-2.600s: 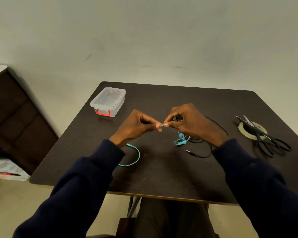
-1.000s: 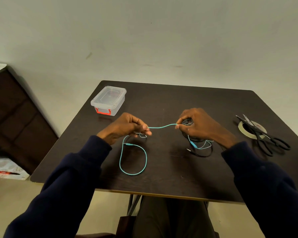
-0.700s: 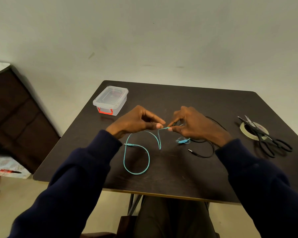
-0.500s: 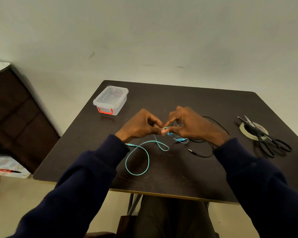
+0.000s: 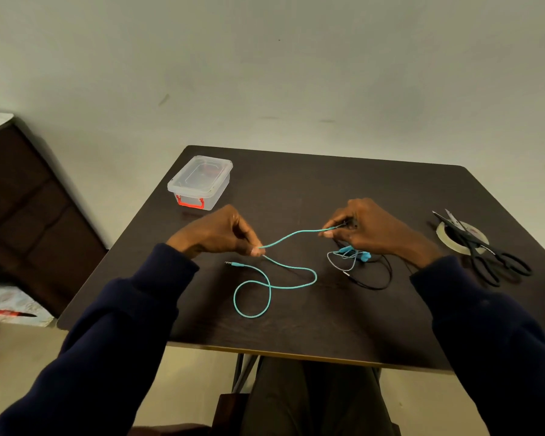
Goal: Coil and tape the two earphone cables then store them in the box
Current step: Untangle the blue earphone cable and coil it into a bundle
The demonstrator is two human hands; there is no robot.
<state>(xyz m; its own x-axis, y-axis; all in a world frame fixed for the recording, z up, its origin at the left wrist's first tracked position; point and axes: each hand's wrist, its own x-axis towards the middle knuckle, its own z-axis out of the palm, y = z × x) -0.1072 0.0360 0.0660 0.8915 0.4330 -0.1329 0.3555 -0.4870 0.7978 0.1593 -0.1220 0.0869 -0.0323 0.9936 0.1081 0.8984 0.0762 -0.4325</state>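
Teal earphone cable (image 5: 291, 235) pinched in curled fingertips of left hand (image 5: 221, 234) and right hand (image 5: 368, 231), slack looped on desk (image 5: 296, 335), black earphone cable (image 5: 386, 278) partly hidden beneath right hand, lidded box (image 5: 199, 180) far-left, tape roll (image 5: 444, 239) half covered by scissors (image 5: 485, 256).

Dark navy long sleeves (image 5: 123, 325), bare left hand (image 5: 221, 236), bare right hand (image 5: 372, 231), dark trousers (image 5: 312, 401)

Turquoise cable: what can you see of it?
A thin turquoise earphone cable, uncoiled. The left hand and right hand each pinch it, a slack stretch hanging between them. From the left hand it trails onto the table in one loose loop, ending in a metal plug. Its blue earbuds lie by the right hand, near the black cable.
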